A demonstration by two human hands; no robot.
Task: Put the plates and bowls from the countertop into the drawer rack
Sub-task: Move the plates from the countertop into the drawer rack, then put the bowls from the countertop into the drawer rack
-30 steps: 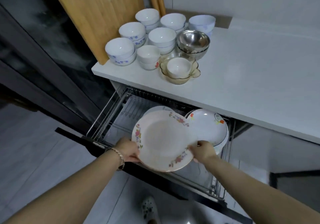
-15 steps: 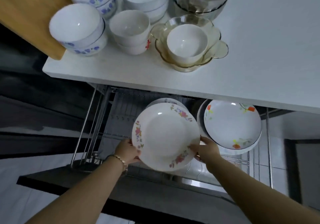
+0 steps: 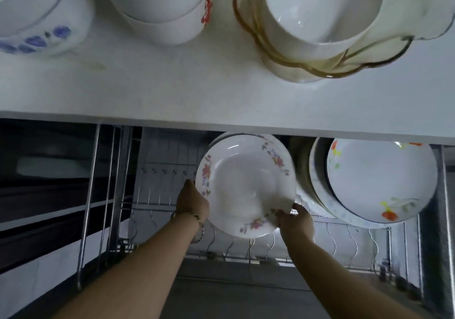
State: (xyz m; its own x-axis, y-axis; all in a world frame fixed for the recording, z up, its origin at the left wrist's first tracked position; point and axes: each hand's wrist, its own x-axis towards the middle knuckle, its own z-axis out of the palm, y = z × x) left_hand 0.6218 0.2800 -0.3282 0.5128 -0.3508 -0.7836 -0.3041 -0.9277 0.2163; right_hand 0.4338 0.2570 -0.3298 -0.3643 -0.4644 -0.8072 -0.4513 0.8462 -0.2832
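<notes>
Left hand (image 3: 193,203) and right hand (image 3: 296,222) grip a white, pink-flowered ceramic plate (image 3: 246,185) — fingers curled round its rim. It tilts over the steel-wire drawer rack (image 3: 327,261).

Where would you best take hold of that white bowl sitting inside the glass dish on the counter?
Take the bowl by its rim, coming straight down from above. It stands upright with its mouth open, nested in the wavy glass dish, whose wall rises round its lower sides. Only the rim stands free, so pinching it is probably safest.

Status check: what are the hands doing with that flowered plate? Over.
Left hand and right hand grip flowered plate by its edges, above drawer rack. Racked plates close on its right. Bowls on countertop.
</notes>
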